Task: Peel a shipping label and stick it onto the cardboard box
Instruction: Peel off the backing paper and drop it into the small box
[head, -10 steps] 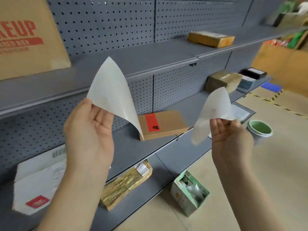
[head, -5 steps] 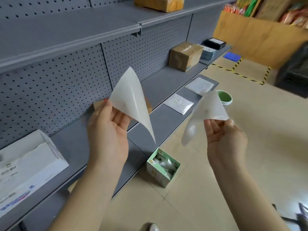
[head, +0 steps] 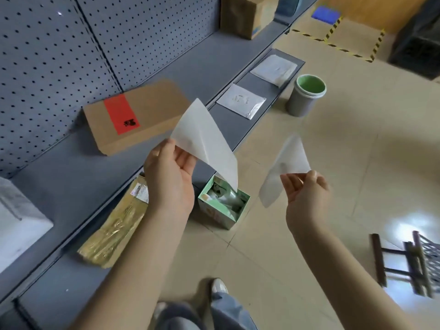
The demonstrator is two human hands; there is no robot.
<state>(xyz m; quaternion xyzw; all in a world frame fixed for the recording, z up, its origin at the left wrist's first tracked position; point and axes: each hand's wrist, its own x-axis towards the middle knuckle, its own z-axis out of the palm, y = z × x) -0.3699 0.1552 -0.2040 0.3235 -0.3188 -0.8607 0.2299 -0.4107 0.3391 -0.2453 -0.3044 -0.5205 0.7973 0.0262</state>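
My left hand (head: 170, 179) pinches a corner of a white shipping label (head: 204, 141), which curls up and over to the right. My right hand (head: 306, 194) holds a thinner, translucent backing sheet (head: 284, 165) by its edge, apart from the label. A flat cardboard box (head: 152, 110) with a red sticker (head: 121, 114) lies on the grey shelf (head: 71, 170), up and left of my left hand. The label hangs over a small green open box (head: 223, 202) on the floor.
A grey cup with a green inside (head: 307, 94) stands on the floor. Two white packets (head: 241, 101) lie on the low shelf, with a gold-wrapped parcel (head: 114, 227) further left. A brown box (head: 247, 13) sits far back. A wooden stool (head: 409, 260) is at right.
The view has tilted down toward the floor and lower shelves. Both hands keep their sheets and sit lower in the scene, over the green box; the flat cardboard box is in view again.
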